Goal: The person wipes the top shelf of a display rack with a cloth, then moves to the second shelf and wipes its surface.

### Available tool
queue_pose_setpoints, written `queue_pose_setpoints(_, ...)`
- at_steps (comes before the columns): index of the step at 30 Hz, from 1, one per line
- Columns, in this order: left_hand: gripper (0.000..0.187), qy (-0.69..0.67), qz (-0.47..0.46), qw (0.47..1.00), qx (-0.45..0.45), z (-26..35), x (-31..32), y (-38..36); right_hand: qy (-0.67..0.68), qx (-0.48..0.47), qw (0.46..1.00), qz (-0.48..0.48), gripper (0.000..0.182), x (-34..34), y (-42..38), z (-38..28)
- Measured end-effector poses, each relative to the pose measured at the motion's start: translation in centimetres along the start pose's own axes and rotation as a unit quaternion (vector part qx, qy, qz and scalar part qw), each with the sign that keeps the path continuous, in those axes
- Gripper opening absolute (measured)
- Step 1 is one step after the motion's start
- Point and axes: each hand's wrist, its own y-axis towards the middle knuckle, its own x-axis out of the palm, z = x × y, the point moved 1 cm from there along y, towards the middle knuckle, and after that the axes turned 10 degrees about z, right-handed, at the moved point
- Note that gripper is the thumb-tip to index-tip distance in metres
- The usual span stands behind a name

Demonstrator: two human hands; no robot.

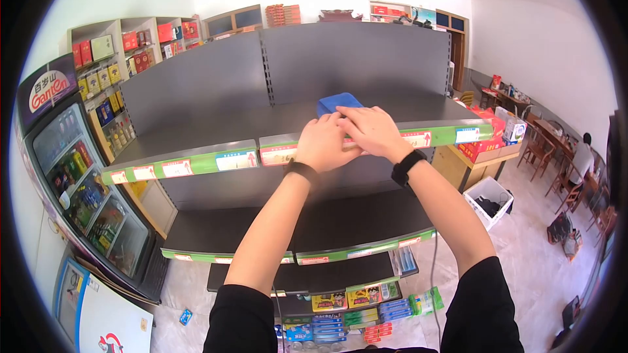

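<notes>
At upper centre, the blue, folded-looking cloth (pixel 339 101) should be light and soft, best held across its middle; whether the overlapping left hand (pixel 323 144) and right hand (pixel 375 131) grip it, I cannot tell.

Blue cloth (pixel 339 102), folded-looking (partly hidden), on dark shelf (pixel 222 124) near front edge.

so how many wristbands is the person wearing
2. A dark brown band circles the wrist of the left hand, and a black band the wrist of the right hand. Any under the black sleeves would be hidden.
</notes>
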Motion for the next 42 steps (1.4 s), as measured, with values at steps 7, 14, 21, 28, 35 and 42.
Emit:
queue_pose_setpoints(7, 0.05, -0.012, 0.033, 0.999, -0.024, 0.4, -0.2, -0.1, 0.061, 0.094, 0.992, -0.064, 0.053, 0.2, 0.4, 0.3)
queue_pose_setpoints(14, 0.051, 0.051, 0.107, 0.992, 0.033, 0.2, 0.4, -0.5, -0.072, 0.14, 0.98, -0.125, 0.053, -3.2, -1.1, 3.1)
queue_pose_setpoints(21, 0.047, 0.027, 0.067, 0.997, -0.011, 0.5, 0.0, -0.3, -0.155, 0.208, 0.96, -0.107, 0.067, -7.6, -3.8, 10.6)
queue_pose_setpoints(28, 0.046, 0.026, 0.084, 0.996, 0.003, 0.5, 0.1, -0.5, -0.192, 0.284, 0.924, -0.169, 0.075, -10.8, -4.9, 17.4)
queue_pose_setpoints(35, 0.049, 0.033, 0.068, 0.997, 0.003, 0.6, -0.1, -0.5, -0.229, 0.371, 0.873, -0.218, 0.091, -12.4, -5.2, 23.8)
queue_pose_setpoints(42, 0.049, 0.029, 0.04, 0.999, -0.014, 0.5, -0.1, -0.5, -0.2, 0.418, 0.853, -0.24, 0.087, -13.5, -4.3, 22.7)
